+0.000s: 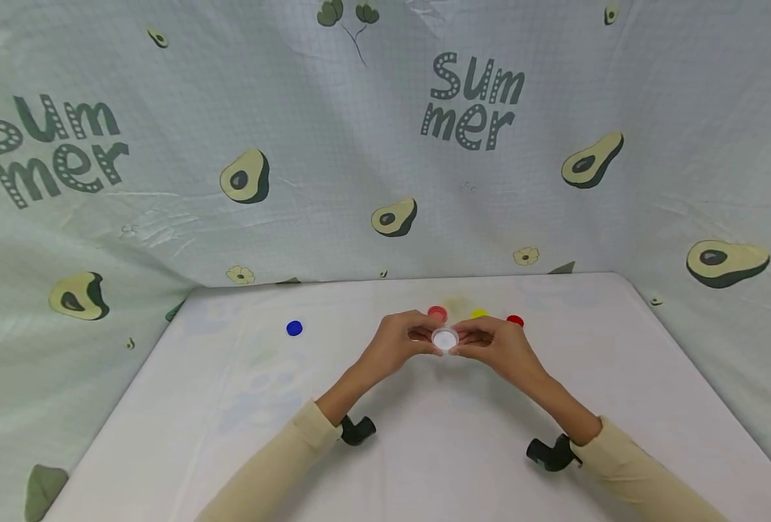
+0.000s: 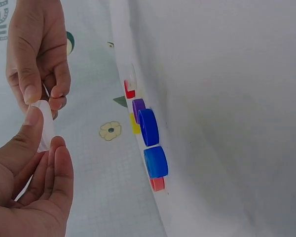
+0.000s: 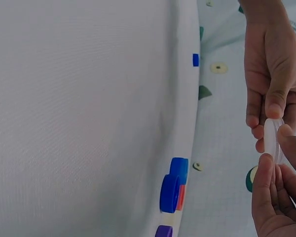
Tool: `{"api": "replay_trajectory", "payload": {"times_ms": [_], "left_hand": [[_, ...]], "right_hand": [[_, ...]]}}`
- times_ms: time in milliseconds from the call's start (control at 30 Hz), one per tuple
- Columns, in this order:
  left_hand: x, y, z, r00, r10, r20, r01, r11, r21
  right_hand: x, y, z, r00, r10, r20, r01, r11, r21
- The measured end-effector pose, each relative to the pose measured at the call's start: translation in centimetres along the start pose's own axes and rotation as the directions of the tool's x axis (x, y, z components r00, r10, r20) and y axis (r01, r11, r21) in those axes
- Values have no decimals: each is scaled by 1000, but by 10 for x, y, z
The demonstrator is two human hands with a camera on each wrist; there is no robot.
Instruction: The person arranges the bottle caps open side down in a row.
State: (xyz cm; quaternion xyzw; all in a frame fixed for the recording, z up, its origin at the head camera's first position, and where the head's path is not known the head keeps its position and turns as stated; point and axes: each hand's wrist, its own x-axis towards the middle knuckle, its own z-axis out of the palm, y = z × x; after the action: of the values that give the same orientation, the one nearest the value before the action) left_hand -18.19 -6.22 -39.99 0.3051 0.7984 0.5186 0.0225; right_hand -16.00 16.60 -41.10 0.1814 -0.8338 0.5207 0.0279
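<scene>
A small round white cap (image 1: pixel 445 338) with a clear rim is held up above the table between both hands. My left hand (image 1: pixel 403 335) pinches its left edge between thumb and fingers. From the other side, my right hand (image 1: pixel 495 344) pinches the right edge. The left wrist view shows the cap (image 2: pixel 48 126) nearly edge-on, thumbs on its near face. Just behind the hands lie a light red cap (image 1: pixel 437 313), a yellow cap (image 1: pixel 480 313) and a red cap (image 1: pixel 516 320), the last two partly hidden by the right hand.
A blue cap (image 1: pixel 294 328) lies apart on the left of the white-covered table (image 1: pixel 261 449). Two blue caps (image 2: pixel 149 127) and a purple cap (image 2: pixel 138 110) show in the left wrist view, with a clear cap (image 2: pixel 132 76) beyond. A printed cloth (image 1: pixel 333 145) hangs behind.
</scene>
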Motion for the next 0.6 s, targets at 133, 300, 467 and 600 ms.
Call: {"api": "replay_trajectory", "payload": {"times_ms": [133, 300, 467, 600], "left_hand": [[-3, 0, -4, 1000, -15, -2, 15, 1000, 8], [-6, -1, -10, 1000, -1, -21, 1, 1000, 9], [-10, 2, -16, 999, 0, -34, 1, 1000, 9], [-13, 2, -21, 999, 1, -38, -1, 1000, 6]], "right_hand": [[1, -2, 4, 1000, -1, 7, 1, 1000, 7], [5, -5, 8, 1000, -16, -3, 16, 1000, 8], [8, -9, 13, 999, -36, -11, 36, 999, -4], [10, -13, 16, 999, -50, -13, 50, 999, 3]]}}
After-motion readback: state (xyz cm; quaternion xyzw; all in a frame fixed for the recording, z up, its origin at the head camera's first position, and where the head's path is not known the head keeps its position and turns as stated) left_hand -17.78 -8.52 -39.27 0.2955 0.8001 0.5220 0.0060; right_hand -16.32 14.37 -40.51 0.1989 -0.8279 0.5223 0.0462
